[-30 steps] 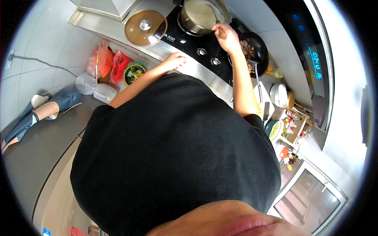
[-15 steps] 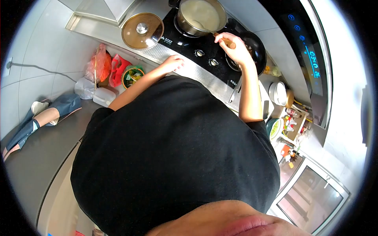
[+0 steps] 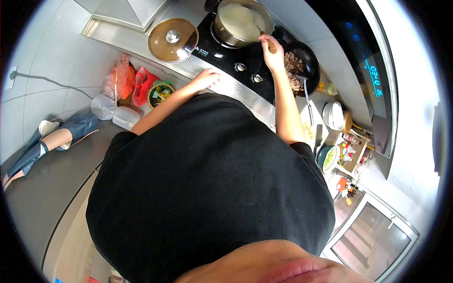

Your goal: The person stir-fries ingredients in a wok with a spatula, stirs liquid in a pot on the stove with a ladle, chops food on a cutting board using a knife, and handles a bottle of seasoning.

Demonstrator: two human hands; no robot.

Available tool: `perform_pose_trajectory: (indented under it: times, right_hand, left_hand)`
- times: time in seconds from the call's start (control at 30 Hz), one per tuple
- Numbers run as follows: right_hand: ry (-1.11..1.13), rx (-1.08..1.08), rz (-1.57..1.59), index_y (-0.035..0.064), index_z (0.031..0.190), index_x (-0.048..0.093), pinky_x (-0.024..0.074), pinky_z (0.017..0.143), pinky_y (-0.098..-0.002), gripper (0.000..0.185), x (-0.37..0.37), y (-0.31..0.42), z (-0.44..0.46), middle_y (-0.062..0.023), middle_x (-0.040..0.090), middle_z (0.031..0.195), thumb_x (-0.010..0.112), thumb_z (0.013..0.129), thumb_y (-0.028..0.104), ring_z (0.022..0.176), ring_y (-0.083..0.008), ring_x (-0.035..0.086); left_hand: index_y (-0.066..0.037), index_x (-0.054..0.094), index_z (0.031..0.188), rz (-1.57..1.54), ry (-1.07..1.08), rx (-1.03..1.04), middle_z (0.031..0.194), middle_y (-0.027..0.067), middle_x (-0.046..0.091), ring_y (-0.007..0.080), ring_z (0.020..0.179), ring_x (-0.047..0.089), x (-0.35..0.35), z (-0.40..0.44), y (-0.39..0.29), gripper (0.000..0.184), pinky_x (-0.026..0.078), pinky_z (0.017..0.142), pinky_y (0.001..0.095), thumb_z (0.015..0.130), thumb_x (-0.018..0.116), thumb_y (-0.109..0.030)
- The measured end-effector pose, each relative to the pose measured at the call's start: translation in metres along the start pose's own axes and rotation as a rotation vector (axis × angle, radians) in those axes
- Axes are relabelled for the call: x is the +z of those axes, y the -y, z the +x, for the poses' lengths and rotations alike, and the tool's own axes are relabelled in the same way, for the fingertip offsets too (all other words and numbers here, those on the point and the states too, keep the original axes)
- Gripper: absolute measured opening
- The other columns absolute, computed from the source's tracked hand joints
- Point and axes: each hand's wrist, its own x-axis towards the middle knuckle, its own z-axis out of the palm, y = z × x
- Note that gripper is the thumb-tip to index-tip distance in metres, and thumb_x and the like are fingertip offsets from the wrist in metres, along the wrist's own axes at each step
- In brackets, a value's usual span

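My right hand (image 3: 272, 53) is closed round the wooden handle of a ladle (image 3: 261, 32), whose far end dips into pale, cloudy liquid in a steel pot (image 3: 231, 36). The pot stands on the black gas stove (image 3: 245, 59). Right of that hand, a dark wok (image 3: 311, 61) holds browned pieces of food (image 3: 293, 63) and a spatula (image 3: 307, 94). My left hand (image 3: 207, 79) hovers by the stove's metal front edge, its fingers loosely curled with nothing visible in them. A glass lid (image 3: 173, 39) with a steel knob lies left of the stove.
Red bags (image 3: 141, 87), a lined basket (image 3: 160, 94) and a plastic jug (image 3: 125, 118) stand at the left. Dark cloth items (image 3: 71, 134) lie on the grey counter. White bowls (image 3: 333, 116), a bowl of green pieces (image 3: 329, 158) and a condiment rack (image 3: 356, 153) are at the right.
The ladle has swung through the liquid, and my right hand moved right and down, then back left and up. The wok's contents, partly hidden half a second ago, show again. My left hand stays nearly still.
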Motion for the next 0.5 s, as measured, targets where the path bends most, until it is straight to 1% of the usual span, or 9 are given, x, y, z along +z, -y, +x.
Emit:
perform_pose_trajectory:
  times: [0.03,0.07,0.13,0.17,0.2,0.27,0.3,0.4,0.5]
  right_hand:
    - [0.02,0.064,0.057,0.0056,0.108,0.072,0.0532,0.078,-0.0303,0.017,0.003,-0.006,-0.002,-0.0043,0.069,0.088,0.061,0.101,0.017,0.085,-0.0166,0.068]
    - [0.019,0.064,0.055,0.0056,0.108,0.072,0.0532,0.078,-0.0303,0.017,0.002,-0.012,-0.004,-0.0043,0.069,0.088,0.061,0.101,0.017,0.085,-0.0166,0.068]
    - [0.091,0.261,0.327,0.0058,0.109,0.072,0.048,0.064,-0.0254,0.017,0.0,0.002,-0.01,-0.0008,0.061,0.077,0.062,0.101,0.017,0.068,-0.0109,0.06]
    - [0.062,0.276,0.425,0.0069,0.109,0.072,0.0417,0.056,-0.0224,0.017,0.002,0.01,-0.012,0.0017,0.056,0.072,0.06,0.101,0.017,0.059,-0.0081,0.053]
    - [0.06,0.276,0.424,0.0069,0.109,0.072,0.0417,0.056,-0.0224,0.017,0.0,0.01,-0.013,0.0017,0.056,0.072,0.06,0.101,0.017,0.059,-0.0081,0.053]
    - [-0.014,0.517,0.703,0.0069,0.109,0.072,0.0436,0.056,-0.0236,0.019,-0.006,0.01,-0.015,0.0011,0.056,0.072,0.058,0.1,0.015,0.06,-0.0101,0.054]
    - [-0.058,0.55,0.773,0.0045,0.111,0.069,0.0443,0.055,-0.0246,0.02,-0.009,0.01,-0.016,0.0004,0.056,0.071,0.056,0.098,0.014,0.06,-0.0117,0.054]
    - [-0.163,0.588,0.933,-0.0006,0.114,0.065,0.045,0.055,-0.0258,0.021,-0.021,0.01,-0.026,-0.0026,0.056,0.071,0.057,0.101,0.014,0.06,-0.0138,0.053]
    - [-0.219,0.535,0.968,0.0,0.113,0.065,0.045,0.057,-0.0262,0.02,-0.031,0.011,-0.034,-0.0037,0.057,0.073,0.058,0.101,0.014,0.062,-0.014,0.053]
  left_hand:
    - [-0.004,0.069,0.113,0.0,0.0,0.001,0.099,0.0036,0.075,0.0112,0.075,0.065,0.0,0.001,0.0,0.027,0.052,0.06,0.0271,0.096,0.055,-0.019]
    - [-0.004,0.069,0.114,0.003,-0.004,-0.007,0.1,0.0037,0.075,0.0113,0.075,0.065,0.001,0.001,0.0,0.027,0.052,0.06,0.0273,0.096,0.055,-0.019]
    - [-0.004,0.069,0.114,0.007,-0.004,-0.014,0.1,0.0037,0.075,0.0115,0.075,0.066,0.002,0.002,-0.001,0.027,0.052,0.06,0.0274,0.096,0.055,-0.019]
    - [-0.004,0.069,0.114,0.004,-0.004,-0.021,0.1,0.0039,0.075,0.0117,0.076,0.066,0.003,0.002,-0.002,0.027,0.052,0.06,0.0275,0.096,0.055,-0.018]
    - [-0.004,0.069,0.114,0.002,-0.005,-0.028,0.101,0.0042,0.075,0.0119,0.076,0.066,0.003,0.002,-0.003,0.027,0.052,0.06,0.0276,0.096,0.055,-0.018]
    - [-0.004,0.069,0.114,0.007,0.001,-0.03,0.101,0.0044,0.075,0.012,0.076,0.066,0.004,0.001,-0.006,0.027,0.052,0.06,0.0276,0.096,0.055,-0.018]
    - [-0.003,0.069,0.114,0.011,0.004,-0.031,0.101,0.0046,0.075,0.0122,0.076,0.067,0.005,0.001,-0.006,0.027,0.052,0.06,0.0277,0.095,0.055,-0.018]
    - [-0.003,0.069,0.114,0.021,-0.003,-0.033,0.101,0.0049,0.075,0.0123,0.076,0.067,0.005,0.002,-0.005,0.027,0.053,0.06,0.0279,0.096,0.056,-0.018]
    - [-0.003,0.068,0.114,-0.007,0.007,-0.032,0.101,0.0051,0.075,0.0122,0.076,0.066,0.003,0.003,-0.003,0.027,0.053,0.06,0.0276,0.096,0.056,-0.018]
